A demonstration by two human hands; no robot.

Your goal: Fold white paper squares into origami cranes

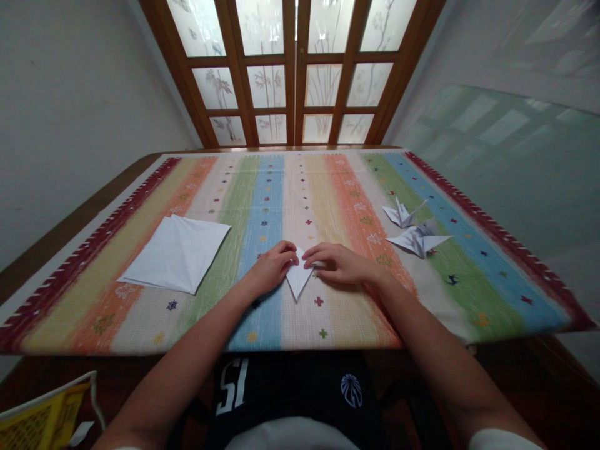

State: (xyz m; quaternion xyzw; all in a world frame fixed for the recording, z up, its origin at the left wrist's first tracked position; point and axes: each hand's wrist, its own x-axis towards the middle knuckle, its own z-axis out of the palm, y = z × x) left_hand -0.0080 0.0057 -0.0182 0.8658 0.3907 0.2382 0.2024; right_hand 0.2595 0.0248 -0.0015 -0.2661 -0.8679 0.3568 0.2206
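Your white folded paper [298,275] lies flat on the striped tablecloth [300,187], on the pale stripe just right of the blue one, between your hands. Its long axis runs away from you, nearly straight, with the narrow point aimed at your body. Your left hand [269,270] curls over its upper left side, and the fingers of your right hand [328,261] meet its upper right edge. You may be pinching it or only pressing it down; I cannot tell from this angle. A creased square paper sheet [175,253] lies off to your left. Two paper origami cranes [402,214] stand off to your right.
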